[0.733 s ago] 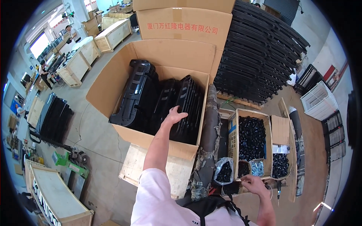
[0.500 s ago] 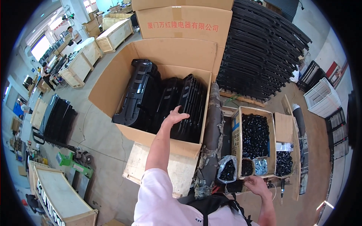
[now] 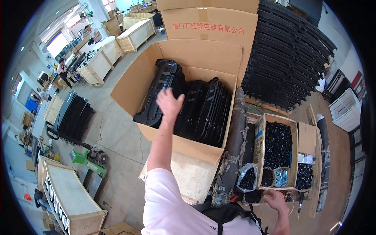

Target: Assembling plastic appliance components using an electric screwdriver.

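My left hand (image 3: 170, 102) is open, fingers and thumb apart. It reaches over a large cardboard box (image 3: 131, 102) and is at a big black moulded plastic part (image 3: 152, 107) on the box's left side; whether it touches cannot be made out. Right of it in the box stand several more black plastic panels (image 3: 213, 111), on edge and close together. Low on the right, my right hand (image 3: 276, 200) has its fingers curled in at the front edge of a wooden crate (image 3: 257, 147). What those fingers hold, if anything, is hidden.
Small black parts (image 3: 278, 145) fill the crate, beside a bag of silvery screws (image 3: 281, 177). A plastic bag of black pieces (image 3: 247, 178) and a wrapped roll (image 3: 235, 137) lie left of it. Behind rises a tall stack of black frames (image 3: 290, 58). Two people work far left.
My left hand has moved left, from above the panels on the right to the large black part. The whole view has shifted, so the boxes appear further right. My right hand remains by the crate.
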Action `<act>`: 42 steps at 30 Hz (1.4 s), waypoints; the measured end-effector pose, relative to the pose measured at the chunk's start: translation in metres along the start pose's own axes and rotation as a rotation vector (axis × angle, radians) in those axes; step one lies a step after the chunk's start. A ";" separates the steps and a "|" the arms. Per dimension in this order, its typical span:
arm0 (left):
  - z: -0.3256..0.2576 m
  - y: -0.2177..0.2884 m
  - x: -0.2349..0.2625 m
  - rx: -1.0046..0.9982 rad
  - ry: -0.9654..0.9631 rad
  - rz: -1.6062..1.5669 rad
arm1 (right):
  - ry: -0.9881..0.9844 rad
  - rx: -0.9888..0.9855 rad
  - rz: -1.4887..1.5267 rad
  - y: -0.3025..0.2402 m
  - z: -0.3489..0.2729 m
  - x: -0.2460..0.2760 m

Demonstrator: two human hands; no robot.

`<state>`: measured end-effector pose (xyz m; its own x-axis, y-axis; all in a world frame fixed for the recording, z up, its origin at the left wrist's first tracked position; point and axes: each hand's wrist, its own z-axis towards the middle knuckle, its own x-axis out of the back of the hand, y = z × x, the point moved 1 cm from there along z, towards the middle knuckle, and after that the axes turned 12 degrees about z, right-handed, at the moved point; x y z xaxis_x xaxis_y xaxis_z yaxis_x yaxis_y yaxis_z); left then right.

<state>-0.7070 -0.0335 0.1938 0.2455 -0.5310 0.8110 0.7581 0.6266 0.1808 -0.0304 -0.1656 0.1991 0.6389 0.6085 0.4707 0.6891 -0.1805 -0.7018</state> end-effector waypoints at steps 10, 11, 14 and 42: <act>0.049 -0.065 0.000 0.276 -0.597 0.256 | -0.056 -0.019 0.030 0.009 0.010 -0.010; 0.048 -0.062 0.002 0.287 -0.574 0.226 | -0.044 -0.025 0.032 0.011 0.010 -0.008; 0.040 -0.065 0.013 0.232 -0.356 0.203 | -0.034 -0.038 0.037 0.011 0.012 -0.007; -0.426 0.338 0.156 0.105 -1.218 -1.727 | -0.090 0.572 -0.004 -0.077 0.104 0.127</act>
<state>-0.1552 -0.1477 0.1437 -0.9487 0.0546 -0.3116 -0.3073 0.0742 0.9487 -0.0378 0.0056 0.2569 0.5877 0.6765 0.4438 0.3807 0.2527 -0.8895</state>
